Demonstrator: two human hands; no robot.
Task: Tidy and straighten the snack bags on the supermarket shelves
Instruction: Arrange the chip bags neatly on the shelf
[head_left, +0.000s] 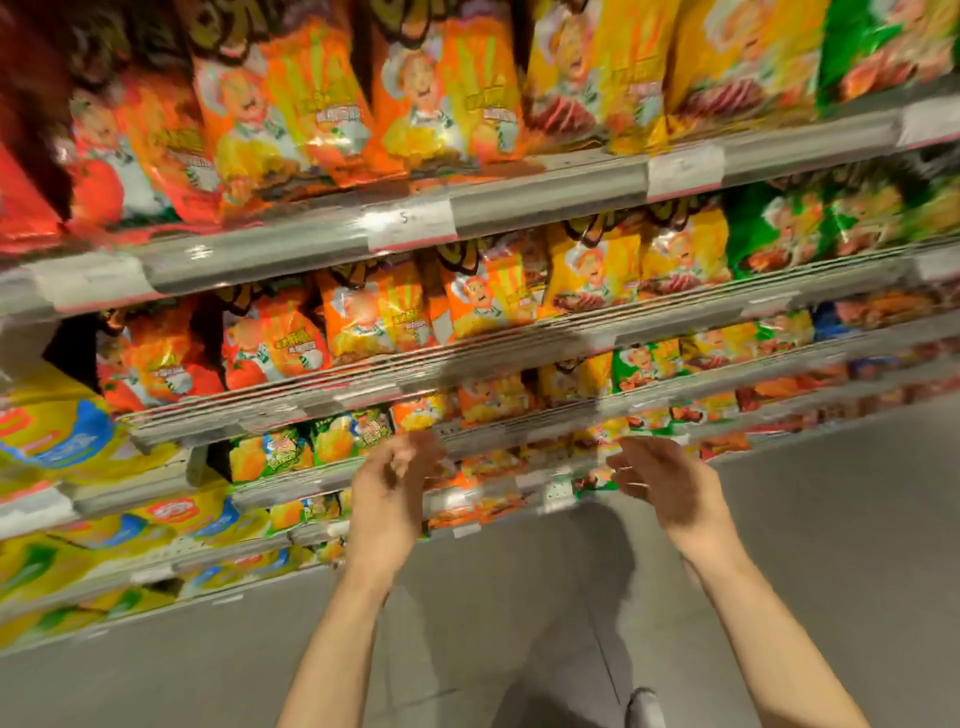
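Rows of snack bags fill several tilted shelves. Orange bags (311, 104) stand on the top shelf, with yellow bags (597, 67) and green bags (872, 47) to their right. A second row of orange bags (379, 317) stands on the shelf below. Both my arms reach out in front of the lower shelves. My left hand (389, 483) hovers with loosely curled fingers and holds nothing. My right hand (670, 478) is held edge-on with relaxed fingers, also empty. Neither hand touches a bag. The picture is blurred by motion.
Grey shelf rails (545, 195) with white price tags (410, 223) run across the front edges. Large yellow and blue bags (57, 431) fill the lower left shelves. Grey floor (831, 545) lies below, and a shoe (644, 706) shows at the bottom.
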